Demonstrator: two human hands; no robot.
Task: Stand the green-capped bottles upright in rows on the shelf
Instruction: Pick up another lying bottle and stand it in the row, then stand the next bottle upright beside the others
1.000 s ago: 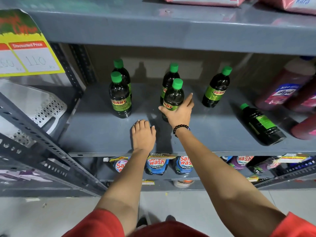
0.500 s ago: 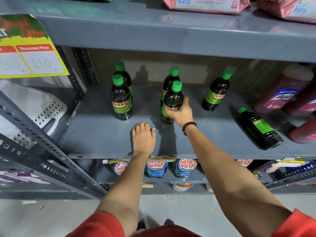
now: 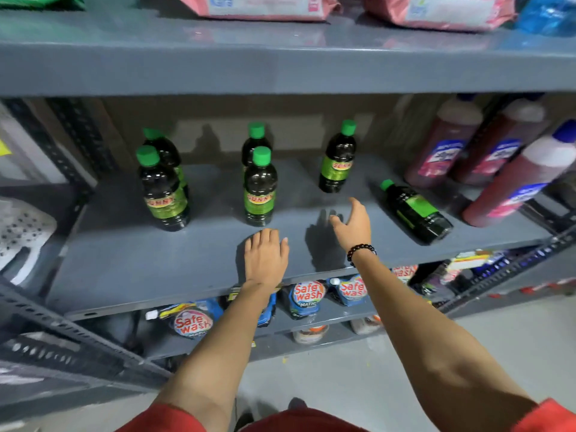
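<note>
Bottles (image 3: 260,190), dark with green caps and "SUNNY" labels, stand on the shelf (image 3: 124,263); one bottle (image 3: 414,210) lies flat; left hand (image 3: 265,260) and right hand (image 3: 353,227) spread, empty.

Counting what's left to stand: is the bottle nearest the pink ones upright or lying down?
Lying down. The bottle rests on its side on the shelf, cap pointing back-left.

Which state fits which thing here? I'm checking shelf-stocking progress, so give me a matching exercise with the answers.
Things:
1. right hand
2. left hand
3. lying green-capped bottle
4. front middle green-capped bottle

States:
A. upright, label forward
B. flat, palm down on the shelf
C. on its side, cap pointing back-left
D. open, above the shelf, holding nothing

Pairs: 1-D, 2-B, 3-C, 4-A
</note>
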